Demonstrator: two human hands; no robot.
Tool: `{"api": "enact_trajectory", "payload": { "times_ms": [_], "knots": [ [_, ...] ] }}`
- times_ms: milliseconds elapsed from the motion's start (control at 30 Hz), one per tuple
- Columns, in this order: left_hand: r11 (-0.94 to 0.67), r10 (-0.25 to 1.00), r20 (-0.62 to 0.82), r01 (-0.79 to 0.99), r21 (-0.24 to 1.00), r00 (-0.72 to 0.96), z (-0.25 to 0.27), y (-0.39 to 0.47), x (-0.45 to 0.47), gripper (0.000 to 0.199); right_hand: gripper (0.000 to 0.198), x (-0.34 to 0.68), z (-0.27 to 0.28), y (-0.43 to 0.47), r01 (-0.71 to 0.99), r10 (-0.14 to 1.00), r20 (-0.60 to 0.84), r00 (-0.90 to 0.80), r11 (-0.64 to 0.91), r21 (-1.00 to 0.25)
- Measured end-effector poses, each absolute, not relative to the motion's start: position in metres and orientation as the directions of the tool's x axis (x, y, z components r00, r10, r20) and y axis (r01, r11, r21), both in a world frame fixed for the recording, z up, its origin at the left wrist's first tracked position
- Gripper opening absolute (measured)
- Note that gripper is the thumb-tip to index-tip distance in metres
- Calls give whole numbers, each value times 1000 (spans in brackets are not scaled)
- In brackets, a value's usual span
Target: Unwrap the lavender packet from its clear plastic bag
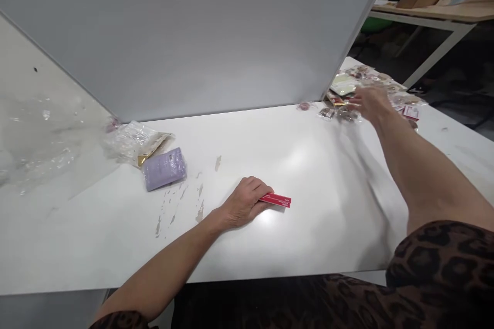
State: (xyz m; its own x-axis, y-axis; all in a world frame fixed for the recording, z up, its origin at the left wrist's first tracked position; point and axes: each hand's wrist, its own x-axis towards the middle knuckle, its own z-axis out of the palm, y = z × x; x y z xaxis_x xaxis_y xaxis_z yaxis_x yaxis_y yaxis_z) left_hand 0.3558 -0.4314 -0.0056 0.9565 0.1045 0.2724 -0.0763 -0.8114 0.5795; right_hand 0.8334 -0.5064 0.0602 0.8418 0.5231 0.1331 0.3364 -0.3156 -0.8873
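My left hand [244,199] rests on the white table [309,216] and is closed on a flat red packet [278,199] that sticks out to the right of my fingers. My right hand [371,103] is stretched far to the right rear, blurred, hovering over a heap of small wrapped packets [389,93] at the table's far right. Whether that hand holds anything is not visible through the blur.
A lilac packet [164,168] lies left of centre beside crumpled clear wrapping [133,141]. A grey partition [193,36] stands along the back edge, and a pale side panel [34,128] closes the left. A wooden table [436,13] stands beyond at the right rear.
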Motion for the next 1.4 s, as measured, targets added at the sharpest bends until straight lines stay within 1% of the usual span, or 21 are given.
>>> {"api": "enact_trajectory", "payload": {
  "times_ms": [67, 100, 133, 233, 300, 333, 367, 400, 467, 533, 600, 700, 800, 900, 1033, 1100, 1233, 1300, 1400],
  "knots": [
    [-809, 107, 284, -82, 582, 953, -6, -432, 357, 25, 32, 799, 42, -516, 217, 474, 56, 879, -292, -931],
    [-809, 111, 289, -82, 582, 951, -6, -432, 357, 25, 33, 778, 35, -524, 192, 490, 35, 871, -274, -942],
    [-810, 114, 293, -82, 580, 949, -7, -432, 358, 25, 35, 756, 29, -533, 184, 523, 26, 852, -252, -950],
    [-823, 109, 313, -91, 560, 943, -8, -430, 359, 27, 47, 681, 22, -567, 179, 694, 11, 720, -171, -969],
    [-831, 91, 333, -113, 545, 939, -9, -428, 360, 28, 52, 630, 23, -589, 287, 876, 70, 478, -80, -955],
    [-833, 80, 344, -127, 538, 935, -10, -427, 360, 29, 52, 606, 24, -599, 361, 933, 90, 348, -45, -932],
    [-836, 70, 359, -142, 531, 931, -10, -426, 360, 29, 50, 585, 25, -607, 442, 967, 108, 232, -6, -897],
    [-838, 58, 375, -159, 522, 925, -11, -425, 361, 29, 49, 567, 24, -614, 511, 980, 125, 154, 30, -859],
    [-841, 23, 405, -202, 503, 914, -12, -423, 361, 28, 45, 541, 21, -623, 620, 978, 186, 97, 87, -779],
    [-841, -20, 427, -246, 482, 904, -14, -422, 361, 28, 34, 528, 16, -629, 681, 967, 228, 112, 92, -727],
    [-842, -52, 440, -276, 463, 897, -14, -422, 362, 28, 25, 523, 12, -633, 702, 966, 217, 140, 58, -710],
    [-841, -67, 459, -297, 451, 886, -15, -424, 362, 28, 25, 520, 10, -636, 716, 969, 187, 161, 15, -698],
    [-822, -59, 461, -305, 480, 885, -17, -425, 362, 29, 27, 517, 10, -635, 753, 956, 239, 173, 28, -657],
    [-771, 0, 467, -297, 563, 884, -18, -426, 362, 35, 31, 518, 12, -634, 785, 928, 312, 205, 35, -619],
    [-718, 141, 484, -248, 651, 864, -20, -425, 363, 62, 33, 529, 15, -635, 777, 862, 353, 363, -70, -626],
    [-717, 187, 487, -220, 661, 853, -22, -424, 364, 66, 35, 535, 14, -636, 758, 852, 318, 416, -132, -638],
    [-719, 225, 460, -172, 673, 859, -24, -424, 364, 60, 41, 545, 8, -641, 667, 858, 193, 477, -210, -715],
    [-717, 233, 452, -162, 678, 861, -25, -424, 364, 56, 44, 552, 5, -647, 594, 821, 156, 549, -252, -764],
    [-715, 251, 450, -149, 683, 857, -25, -426, 363, 52, 51, 567, 2, -656, 508, 775, 86, 626, -322, -799]
  ]
}}
